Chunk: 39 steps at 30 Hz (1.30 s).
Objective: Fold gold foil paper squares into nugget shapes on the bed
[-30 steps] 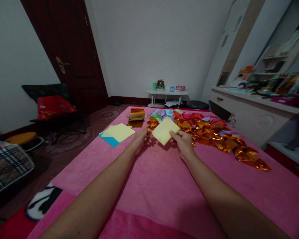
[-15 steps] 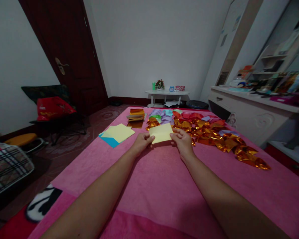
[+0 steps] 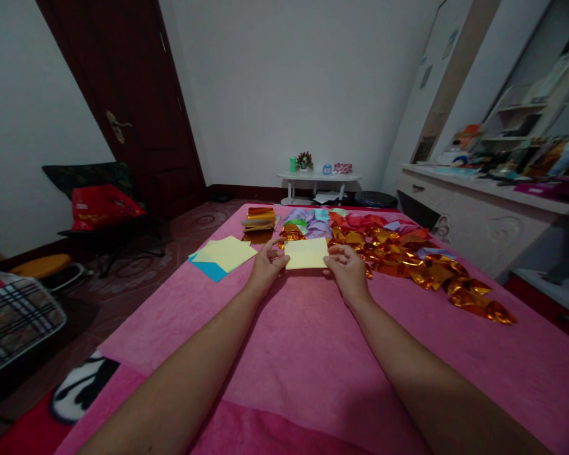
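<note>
A pale yellow sheet of paper (image 3: pixel 306 254), folded into a rectangle, is held level between my two hands above the pink cover. My left hand (image 3: pixel 266 265) pinches its left edge, thumb on the near face and index finger reaching along the top. On the opposite edge, my right hand (image 3: pixel 347 270) grips with thumb and fingers. Left of my hands lie loose yellow sheets (image 3: pixel 225 251) with a blue sheet (image 3: pixel 211 269) under them. Just behind the held paper sit folded gold foil pieces (image 3: pixel 293 232).
The pink cover (image 3: pixel 294 354) spreads beneath my arms. Crumpled gold foil shapes (image 3: pixel 427 272) run along the right, with red and purple ones (image 3: pixel 360 221) behind. A stack of gold foil sheets (image 3: pixel 260 221) stands at the back left. Beyond is a small white table (image 3: pixel 317 177).
The folded paper has levelled out from a slight tilt and its crease no longer shows. My left hand has shifted a little, with its index finger raised along the paper's edge.
</note>
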Each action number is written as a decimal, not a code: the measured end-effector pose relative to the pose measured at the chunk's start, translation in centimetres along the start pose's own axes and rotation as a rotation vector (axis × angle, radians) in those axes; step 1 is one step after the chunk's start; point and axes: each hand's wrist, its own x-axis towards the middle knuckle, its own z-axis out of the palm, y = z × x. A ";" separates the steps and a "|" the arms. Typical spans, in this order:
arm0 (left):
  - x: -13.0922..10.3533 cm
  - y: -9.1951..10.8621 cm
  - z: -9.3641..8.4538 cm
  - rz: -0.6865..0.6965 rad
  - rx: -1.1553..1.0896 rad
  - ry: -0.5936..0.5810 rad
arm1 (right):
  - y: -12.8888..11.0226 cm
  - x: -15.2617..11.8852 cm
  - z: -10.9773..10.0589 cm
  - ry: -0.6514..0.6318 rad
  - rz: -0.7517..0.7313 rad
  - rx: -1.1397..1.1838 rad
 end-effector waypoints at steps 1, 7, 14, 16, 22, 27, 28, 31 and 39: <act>0.0 0.0 0.0 -0.008 -0.009 -0.013 | -0.1 0.0 0.0 0.007 -0.002 0.011; 0.0 -0.5 -0.1 -0.164 -0.128 -0.150 | -0.9 -0.4 0.3 0.031 -0.016 0.055; 0.0 0.0 -0.5 -0.201 -0.192 -0.174 | -0.7 -0.3 0.2 0.022 -0.022 0.092; 0.0 -0.2 -0.6 -0.210 -0.167 -0.199 | -0.7 -0.3 0.1 0.021 -0.021 0.097; 0.3 -0.8 -0.9 -0.264 -0.110 -0.216 | -1.0 -0.4 0.2 0.011 0.007 0.137; 0.3 -0.8 -0.7 -0.306 -0.180 -0.135 | -1.0 -0.5 0.3 -0.107 0.117 0.174; 0.3 -0.7 -0.7 -0.314 -0.188 -0.127 | -0.9 -0.5 0.3 -0.131 0.134 0.176; 0.3 -0.6 -0.6 -0.321 -0.197 -0.128 | -0.6 -0.5 0.4 -0.174 0.141 0.161; 0.4 -0.7 -0.7 -0.303 -0.197 -0.139 | -0.3 -0.5 0.3 -0.144 0.115 0.097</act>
